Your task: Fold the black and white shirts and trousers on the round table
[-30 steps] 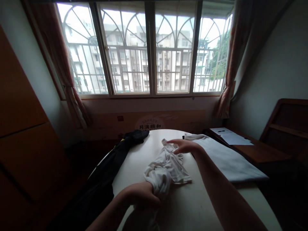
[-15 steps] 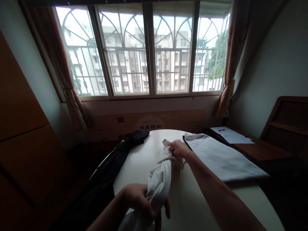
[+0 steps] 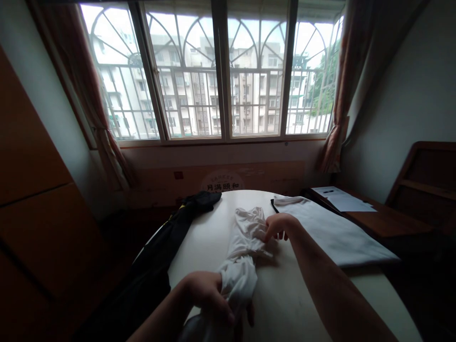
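A crumpled white cloth (image 3: 245, 237) runs lengthwise over the middle of the round white table (image 3: 210, 232), bunched at its near part and more spread at its far end. My left hand (image 3: 210, 294) is wrapped round the bunched near part, thumb on top and fingertips showing at the right side. At the far part, my right hand (image 3: 281, 225) pinches the cloth's right edge, its fingers bent downward. The lowest stretch of cloth lies in shadow under my left hand.
Black clothing (image 3: 171, 237) with a yellow stripe hangs over the table's left side. A flat pale cloth (image 3: 327, 232) covers the right side. Beyond it, papers (image 3: 344, 199) and a pen lie on a wooden surface (image 3: 399, 223). A barred window stands ahead.
The far end of the white cloth has opened out wider. My right hand has moved right and slightly toward me along its edge, while my left hand stays nearly in place.
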{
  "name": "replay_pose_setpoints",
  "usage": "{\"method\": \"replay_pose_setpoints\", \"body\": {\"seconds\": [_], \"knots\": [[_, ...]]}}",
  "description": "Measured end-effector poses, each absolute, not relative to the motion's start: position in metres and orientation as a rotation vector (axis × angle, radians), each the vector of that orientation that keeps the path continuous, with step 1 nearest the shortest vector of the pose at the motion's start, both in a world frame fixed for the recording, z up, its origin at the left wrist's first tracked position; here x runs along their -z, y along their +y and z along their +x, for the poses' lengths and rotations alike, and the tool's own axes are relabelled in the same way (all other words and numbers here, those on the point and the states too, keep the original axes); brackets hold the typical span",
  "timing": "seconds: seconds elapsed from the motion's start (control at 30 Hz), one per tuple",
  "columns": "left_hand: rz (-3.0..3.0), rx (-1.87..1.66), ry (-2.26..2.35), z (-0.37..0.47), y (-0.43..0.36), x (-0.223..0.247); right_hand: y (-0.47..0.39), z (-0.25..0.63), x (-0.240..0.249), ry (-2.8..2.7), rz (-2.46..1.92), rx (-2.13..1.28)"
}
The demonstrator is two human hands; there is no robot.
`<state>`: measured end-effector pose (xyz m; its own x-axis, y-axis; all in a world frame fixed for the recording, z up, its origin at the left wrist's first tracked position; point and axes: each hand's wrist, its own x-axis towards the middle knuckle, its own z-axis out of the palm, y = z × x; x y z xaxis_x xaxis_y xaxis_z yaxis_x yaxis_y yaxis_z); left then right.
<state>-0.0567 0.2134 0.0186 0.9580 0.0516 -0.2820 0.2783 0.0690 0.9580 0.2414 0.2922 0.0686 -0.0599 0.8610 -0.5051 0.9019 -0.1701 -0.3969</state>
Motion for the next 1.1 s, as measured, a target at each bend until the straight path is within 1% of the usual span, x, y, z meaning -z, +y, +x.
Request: {"method": "replay_pose_setpoints", "body": {"seconds": [0.1,0.23,0.27,0.33,0.4,0.43,0.6,0.67,0.77,0.87,0.97,1.1], "knots": [[1.509,0.190,0.288,-0.056,0.213,-0.018,0.291,0.242,-0.069,2.019,2.192,0.952],[1.522,0.188,0.299,-0.056,0.213,-0.018,0.294,0.252,-0.084,2.252,2.373,0.828],[1.516,0.194,0.301,-0.055,0.213,-0.018,0.296,0.253,-0.088,2.315,2.447,0.758],[1.501,0.225,0.292,-0.055,0.214,-0.017,0.300,0.254,-0.094,2.509,2.603,0.478],[1.497,0.256,0.282,-0.054,0.214,-0.016,0.303,0.252,-0.094,2.651,2.611,0.200],[1.498,0.254,0.289,-0.054,0.214,-0.016,0.304,0.252,-0.092,2.666,2.557,0.150],[1.482,0.264,0.373,-0.052,0.213,-0.015,0.298,0.244,-0.083,2.500,2.283,0.372],[1.501,0.270,0.351,-0.051,0.213,-0.011,0.295,0.234,-0.081,2.593,2.160,0.362],[1.544,0.276,0.315,-0.050,0.215,-0.004,0.294,0.212,-0.071,2.772,1.835,0.334],[1.554,0.278,0.336,-0.049,0.215,-0.001,0.298,0.195,-0.052,2.744,1.613,0.369],[1.526,0.285,0.314,-0.047,0.213,-0.006,0.303,0.191,-0.037,2.685,1.571,0.395],[1.516,0.287,0.293,-0.045,0.211,-0.020,0.308,0.203,-0.034,2.636,1.731,0.372]]}}
